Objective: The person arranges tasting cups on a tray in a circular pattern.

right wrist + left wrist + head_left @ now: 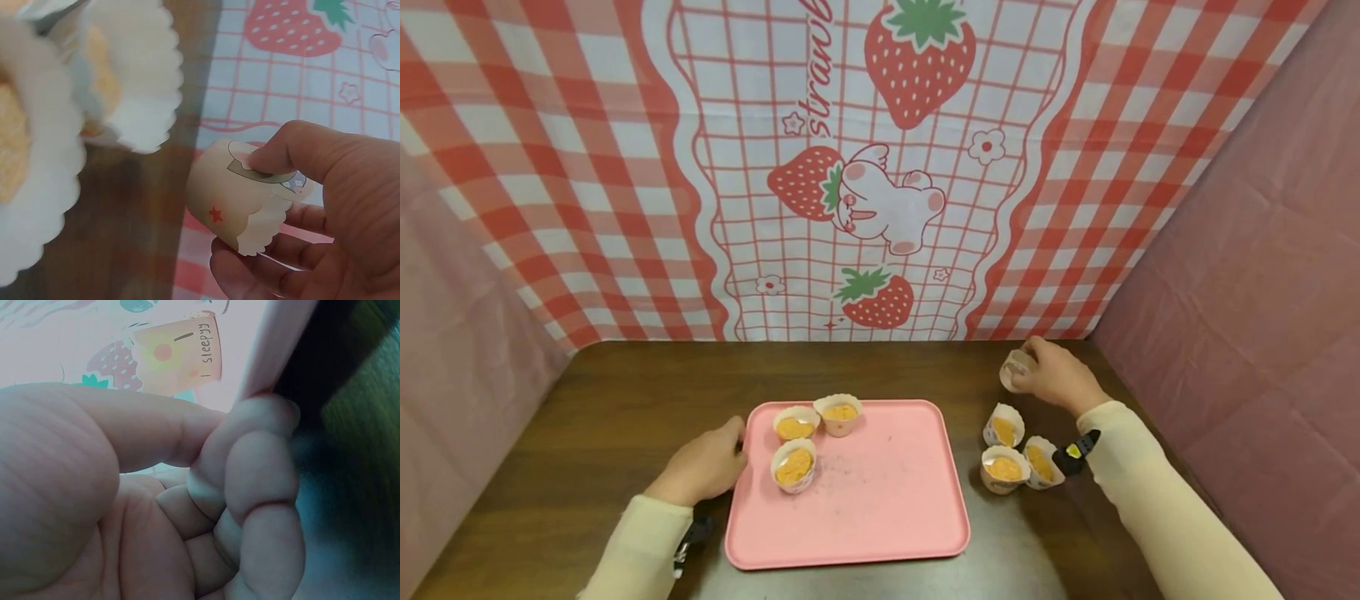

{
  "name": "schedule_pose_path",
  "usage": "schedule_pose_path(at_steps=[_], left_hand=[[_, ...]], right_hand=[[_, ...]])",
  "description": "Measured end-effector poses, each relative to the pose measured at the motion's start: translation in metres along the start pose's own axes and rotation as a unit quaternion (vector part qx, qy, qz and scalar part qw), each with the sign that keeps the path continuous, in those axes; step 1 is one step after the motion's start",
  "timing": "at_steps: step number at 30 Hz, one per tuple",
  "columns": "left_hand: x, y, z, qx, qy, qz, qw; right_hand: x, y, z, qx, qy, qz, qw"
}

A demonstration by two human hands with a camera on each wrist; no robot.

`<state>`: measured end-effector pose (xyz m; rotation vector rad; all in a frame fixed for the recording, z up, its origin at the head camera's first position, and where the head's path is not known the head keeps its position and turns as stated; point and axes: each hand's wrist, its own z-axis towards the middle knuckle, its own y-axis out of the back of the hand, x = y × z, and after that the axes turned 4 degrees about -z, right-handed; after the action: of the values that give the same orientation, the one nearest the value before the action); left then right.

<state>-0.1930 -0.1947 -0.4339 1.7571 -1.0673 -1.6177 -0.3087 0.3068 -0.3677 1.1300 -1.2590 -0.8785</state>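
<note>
A pink tray [887, 492] lies on the table, and my left hand [703, 462] pinches its left rim between thumb and fingers. Three scalloped paper baking cups [793, 468] with orange-yellow filling stand together in the tray's far left corner. One cup with printed lettering [178, 356] shows beyond my thumb in the left wrist view. At the far right of the table, my right hand [1063, 379] holds another paper baking cup [228, 194], tipped on its side, by its wall. What is inside that cup is hidden.
Three more filled paper cups [1004, 469] stand close together on the brown table [625, 375], right of the tray and below my right forearm. A strawberry-print cloth [880, 167] hangs behind the table, with pink cloths [1240, 292] at both sides.
</note>
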Motion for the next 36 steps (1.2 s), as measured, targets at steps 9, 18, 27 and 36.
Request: schedule_pose_path(at_steps=[9, 18, 27, 36], left_hand=[[0.000, 0.001, -0.001, -0.003, 0.002, -0.005, 1.0000], [0.000, -0.001, 0.000, -0.006, 0.005, -0.004, 1.0000], [0.000, 0.000, 0.001, -0.006, 0.006, -0.002, 1.0000], [0.003, -0.002, 0.003, -0.001, 0.006, -0.008, 0.9999]], right_hand=[[0.034, 0.010, -0.010, -0.049, 0.056, 0.048, 0.996], [0.077, -0.002, -0.022, -0.083, 0.095, 0.071, 0.990], [0.109, -0.015, -0.033, -0.119, 0.139, 0.106, 0.977], [0.122, -0.019, -0.045, -0.138, 0.132, 0.078, 0.978]])
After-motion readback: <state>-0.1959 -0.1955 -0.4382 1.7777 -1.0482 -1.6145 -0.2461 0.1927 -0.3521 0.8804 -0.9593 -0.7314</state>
